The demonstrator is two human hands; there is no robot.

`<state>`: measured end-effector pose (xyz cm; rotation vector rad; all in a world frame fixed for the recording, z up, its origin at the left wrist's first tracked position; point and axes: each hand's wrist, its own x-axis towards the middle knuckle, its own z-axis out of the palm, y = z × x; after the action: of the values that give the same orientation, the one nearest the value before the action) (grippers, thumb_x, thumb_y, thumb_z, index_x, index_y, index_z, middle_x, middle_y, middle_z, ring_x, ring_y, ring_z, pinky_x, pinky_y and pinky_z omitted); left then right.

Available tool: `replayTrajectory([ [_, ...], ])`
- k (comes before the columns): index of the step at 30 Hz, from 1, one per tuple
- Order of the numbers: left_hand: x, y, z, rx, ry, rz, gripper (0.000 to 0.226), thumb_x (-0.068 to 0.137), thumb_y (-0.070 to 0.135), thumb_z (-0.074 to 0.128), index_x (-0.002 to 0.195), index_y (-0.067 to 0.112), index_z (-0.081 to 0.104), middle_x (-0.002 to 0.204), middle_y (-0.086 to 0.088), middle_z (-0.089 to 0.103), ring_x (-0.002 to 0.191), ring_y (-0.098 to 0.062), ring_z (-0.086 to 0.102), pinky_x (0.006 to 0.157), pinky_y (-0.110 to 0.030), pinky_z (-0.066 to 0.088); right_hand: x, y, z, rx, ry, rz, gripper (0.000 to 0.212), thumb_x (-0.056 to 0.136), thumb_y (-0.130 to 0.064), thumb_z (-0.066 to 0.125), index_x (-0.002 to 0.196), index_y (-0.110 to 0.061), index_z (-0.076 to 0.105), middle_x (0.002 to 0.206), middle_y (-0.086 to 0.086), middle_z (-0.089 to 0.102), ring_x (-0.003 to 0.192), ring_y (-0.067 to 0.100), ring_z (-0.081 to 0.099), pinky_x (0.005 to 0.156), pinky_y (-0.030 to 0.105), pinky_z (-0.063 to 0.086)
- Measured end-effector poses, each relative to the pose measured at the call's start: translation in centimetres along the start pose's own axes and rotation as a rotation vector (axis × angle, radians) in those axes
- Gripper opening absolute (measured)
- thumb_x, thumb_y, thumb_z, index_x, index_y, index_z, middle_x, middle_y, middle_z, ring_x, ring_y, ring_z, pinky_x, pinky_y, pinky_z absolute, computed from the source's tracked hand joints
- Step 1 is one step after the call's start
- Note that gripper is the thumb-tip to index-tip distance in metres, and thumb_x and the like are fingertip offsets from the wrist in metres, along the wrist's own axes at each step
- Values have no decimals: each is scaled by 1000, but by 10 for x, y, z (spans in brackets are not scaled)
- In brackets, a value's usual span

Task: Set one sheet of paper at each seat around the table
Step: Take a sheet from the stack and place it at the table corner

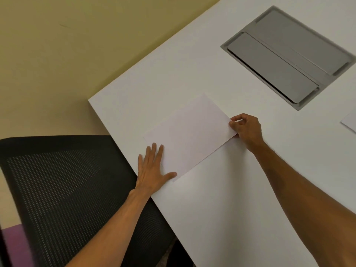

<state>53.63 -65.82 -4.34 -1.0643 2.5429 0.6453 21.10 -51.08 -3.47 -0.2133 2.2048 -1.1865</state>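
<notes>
A white sheet of paper (189, 134) lies flat on the white table (221, 209), close to the table's left edge and in front of a black mesh chair (63, 189). My left hand (153, 169) rests flat with fingers spread on the sheet's near-left corner. My right hand (246, 130) pinches the sheet's right corner between thumb and fingers. A corner of another white sheet (349, 123) shows at the right edge of the view.
A grey recessed cable box with two lids (289, 56) is set into the tabletop beyond the sheet. The chair's backrest stands tight against the table edge. Beige floor lies to the left, and a purple patch (15, 245) shows at the lower left.
</notes>
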Motion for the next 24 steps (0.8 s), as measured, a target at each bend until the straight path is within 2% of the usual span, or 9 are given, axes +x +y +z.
replayTrajectory([
  [3,2,-3,2,5,-25,-19,112,85,74,55,161,26,-11,167,-1,-24,154,-21,-23,125,-49,-12,-2,2,-1,-273,54,-145,17,87,-26,70,102,-19,69,92,1,71,84,22,68,80,38,57],
  [5,1,-3,3,-7,-18,-29,112,84,74,56,161,26,-10,168,-1,-23,154,-21,-22,125,-49,-12,-4,3,-2,-488,53,-312,30,90,-27,67,117,-17,64,111,4,67,99,23,63,85,37,51],
  [8,0,-3,3,-37,-16,-34,112,84,73,58,161,26,-9,168,-1,-23,155,-21,-22,126,-48,-10,-6,5,-1,-688,-107,-518,52,89,-23,69,137,-13,55,142,10,52,128,30,49,102,44,44],
  [10,0,-2,3,-59,-11,-33,112,84,71,60,162,25,-7,168,-1,-22,155,-20,-21,126,-46,-10,-8,6,0,-751,-223,-554,62,87,-23,72,144,-13,50,153,12,43,140,31,39,113,46,36],
  [13,-1,-1,3,-93,0,-44,113,84,68,64,162,24,-4,168,-2,-21,155,-21,-19,126,-46,-8,-9,5,5,-865,-297,-596,64,86,-25,74,144,-12,51,158,13,37,146,31,32,119,47,28],
  [18,-4,-3,5,-81,-19,-44,115,83,68,65,162,23,-5,168,-2,-22,155,-22,-20,125,-47,-8,-10,8,5,-876,-338,-563,63,91,-26,70,147,-11,46,162,10,29,152,28,22,121,47,20],
  [24,-2,-5,7,-86,-23,-41,116,81,67,67,162,23,-4,168,-3,-21,155,-23,-20,125,-47,-8,-12,10,2,-856,-347,-565,62,91,-26,71,146,-10,47,162,9,30,152,26,21,121,47,20],
])
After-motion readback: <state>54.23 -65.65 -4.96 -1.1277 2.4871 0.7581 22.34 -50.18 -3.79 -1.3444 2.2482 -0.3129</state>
